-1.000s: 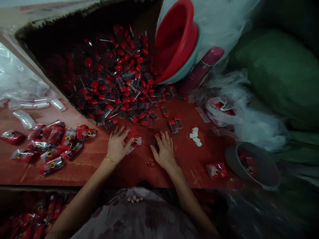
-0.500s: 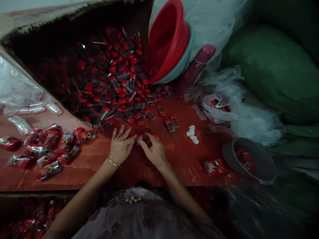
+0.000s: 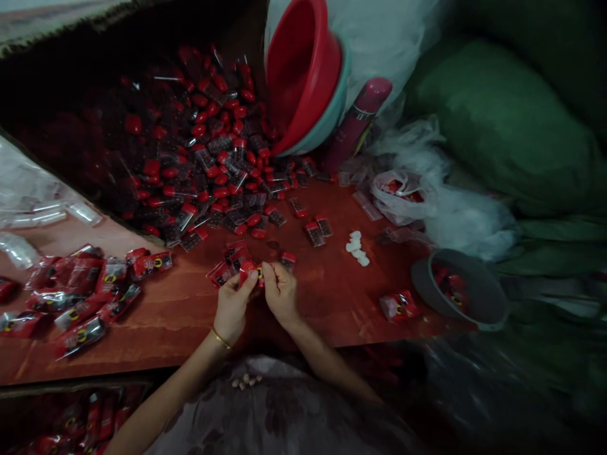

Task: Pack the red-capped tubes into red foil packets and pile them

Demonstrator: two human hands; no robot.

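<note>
My left hand (image 3: 232,311), with a gold bangle at the wrist, pinches a small red printed packet (image 3: 247,269) between thumb and fingers. My right hand (image 3: 282,292) is closed at the packet's right edge, thumb against fingers. Just beyond the left fingers lie more flat red packets (image 3: 219,273) on the red table top. A small clear container with a red cap (image 3: 288,259) lies behind the right hand. Further back, a heap of such red-capped containers (image 3: 222,174) with dark contents spills from a cardboard box (image 3: 109,221).
Filled red packets (image 3: 111,278) lie at the left. Toward the right are white pieces (image 3: 356,248), one filled packet (image 3: 399,307), a grey bowl (image 3: 427,284) and plastic bags (image 3: 467,221). Behind stand tilted red and teal basins (image 3: 327,76) and a pink flask (image 3: 355,123).
Both hands have lifted off the table work and drawn together, now pinching one red packet between them. Flat packets formerly under the left hand now show. The view has shifted slightly.
</note>
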